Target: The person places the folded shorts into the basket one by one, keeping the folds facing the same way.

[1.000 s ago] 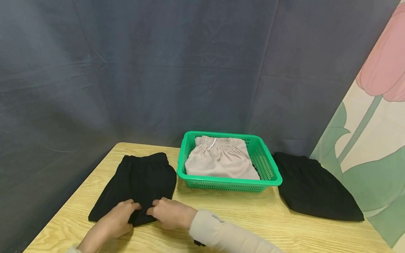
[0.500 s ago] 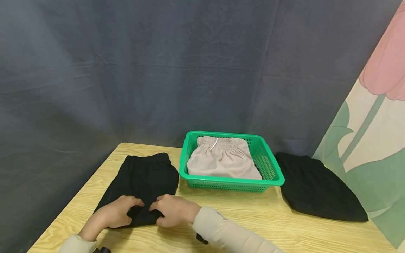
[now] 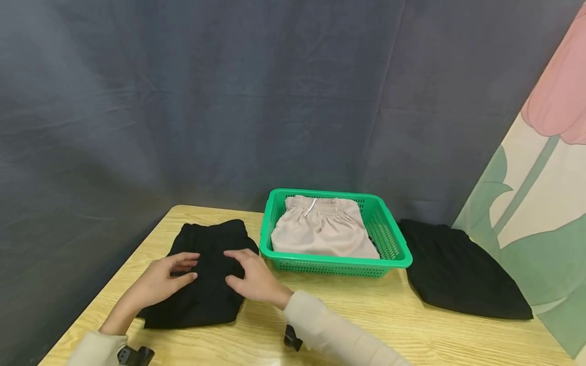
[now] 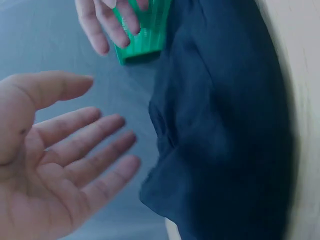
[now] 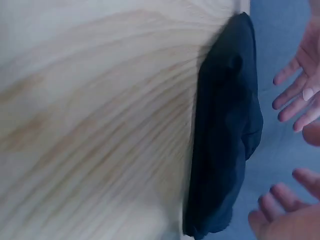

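Note:
A pair of black shorts (image 3: 201, 300) lies flat on the left of the table, waistband at the far side. Above its left part, my left hand (image 3: 160, 278) hovers with fingers extended and thumb apart. My right hand (image 3: 254, 277) is over the right part, fingers also spread. In the left wrist view the left palm (image 4: 55, 170) faces the cloth across a gap. From the right wrist, the black shorts (image 5: 225, 130) look low and slightly bunched, and the right hand (image 5: 285, 215) stands off from them. Neither hand holds anything.
A green plastic basket (image 3: 327, 260) with beige drawstring shorts (image 3: 320, 229) in it stands at the table's back middle. Right of it lies another black garment (image 3: 462, 277), spread flat. A dark grey curtain (image 3: 256, 101) hangs behind the wooden table (image 3: 357, 305).
Both hands have let go of the near end of the black shorts, lifted, and shifted toward the far side with fingers opening. The near edge now shows uncovered; basket and other garment stay put.

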`<state>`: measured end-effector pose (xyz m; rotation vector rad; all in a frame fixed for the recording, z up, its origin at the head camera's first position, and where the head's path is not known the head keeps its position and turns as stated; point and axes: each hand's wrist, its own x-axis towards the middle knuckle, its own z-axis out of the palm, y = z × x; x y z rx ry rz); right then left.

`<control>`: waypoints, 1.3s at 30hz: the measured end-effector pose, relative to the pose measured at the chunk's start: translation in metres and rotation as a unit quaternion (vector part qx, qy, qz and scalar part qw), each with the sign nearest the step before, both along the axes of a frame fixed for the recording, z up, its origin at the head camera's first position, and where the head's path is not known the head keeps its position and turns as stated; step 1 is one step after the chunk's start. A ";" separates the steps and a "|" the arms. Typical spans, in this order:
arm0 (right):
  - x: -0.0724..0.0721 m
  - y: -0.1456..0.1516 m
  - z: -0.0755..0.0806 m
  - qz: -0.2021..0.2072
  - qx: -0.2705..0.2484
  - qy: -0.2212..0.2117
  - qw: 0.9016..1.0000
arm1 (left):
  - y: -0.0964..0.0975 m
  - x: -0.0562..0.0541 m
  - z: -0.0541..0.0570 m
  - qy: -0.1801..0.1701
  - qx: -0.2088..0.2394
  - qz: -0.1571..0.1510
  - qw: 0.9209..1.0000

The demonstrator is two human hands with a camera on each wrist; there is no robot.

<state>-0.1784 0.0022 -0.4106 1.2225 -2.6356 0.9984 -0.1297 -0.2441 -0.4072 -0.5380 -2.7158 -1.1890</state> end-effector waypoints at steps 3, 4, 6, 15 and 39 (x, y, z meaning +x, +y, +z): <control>-0.002 0.000 0.000 -0.055 -0.030 -0.052 0.997 | -0.006 -0.003 -0.003 0.029 0.021 0.047 0.998; -0.002 0.000 -0.001 -0.065 -0.040 -0.066 0.995 | -0.008 -0.004 -0.004 0.041 0.028 0.063 0.997; -0.003 -0.002 -0.003 -0.081 -0.058 -0.086 0.991 | -0.013 -0.006 -0.007 0.069 0.046 0.099 0.992; -0.006 -0.014 -0.015 -0.156 -0.123 -0.162 0.967 | -0.029 -0.010 -0.019 0.087 0.083 0.230 0.966; -0.016 -0.015 -0.027 -0.186 -0.207 -0.311 0.909 | -0.045 -0.021 -0.036 -0.157 0.036 0.184 0.970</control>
